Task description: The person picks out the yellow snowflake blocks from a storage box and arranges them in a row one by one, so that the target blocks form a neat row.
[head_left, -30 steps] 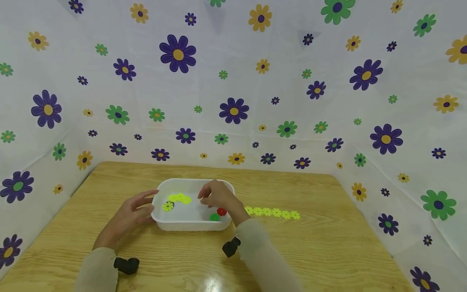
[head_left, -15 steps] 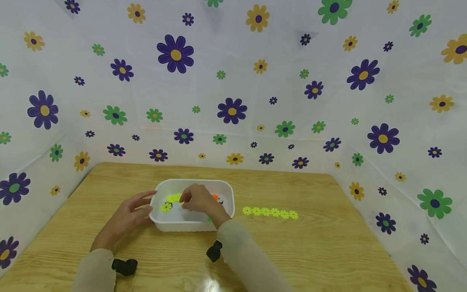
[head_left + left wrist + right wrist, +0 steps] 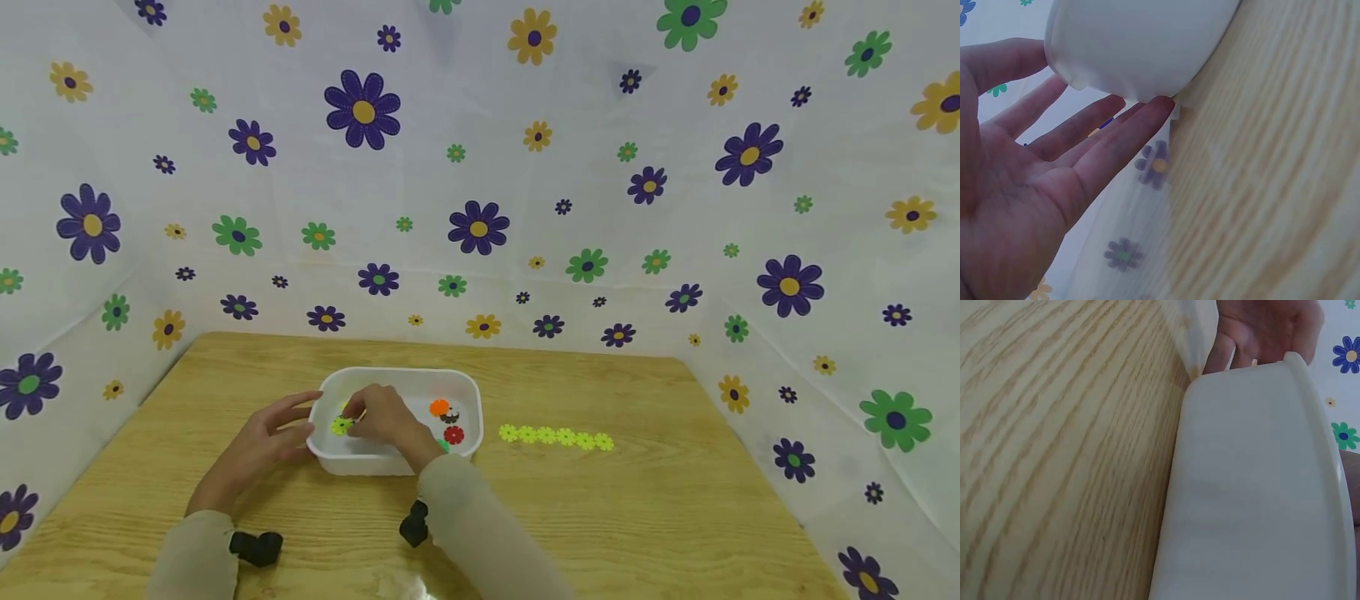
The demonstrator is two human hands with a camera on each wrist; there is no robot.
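Observation:
A white plastic tub (image 3: 397, 467) stands on the table, its low wall filling much of both wrist views. My left hand (image 3: 266, 437) touches its left end with the fingers extended, and the left wrist view shows the fingertips against the wall. My right hand (image 3: 382, 417) is inside the tub at the left, fingers bent down over yellow flower-shaped discs (image 3: 341, 427). Whether the fingertips pinch a disc is hidden. An orange disc (image 3: 439, 407), a brown-and-white disc (image 3: 450, 415), a red disc (image 3: 453, 435) and a partly covered green disc (image 3: 443, 446) lie at the tub's right.
Several yellow flower-shaped discs form a row (image 3: 556, 436) on the wooden table (image 3: 637, 517), to the right of the tub. A white cloth (image 3: 420, 183) printed with flowers hangs behind the table and along both sides.
My right hand has moved left across the tub, from its right half to the yellow discs at the left, uncovering the orange, brown-and-white and red discs. My left hand stays at the tub's left end.

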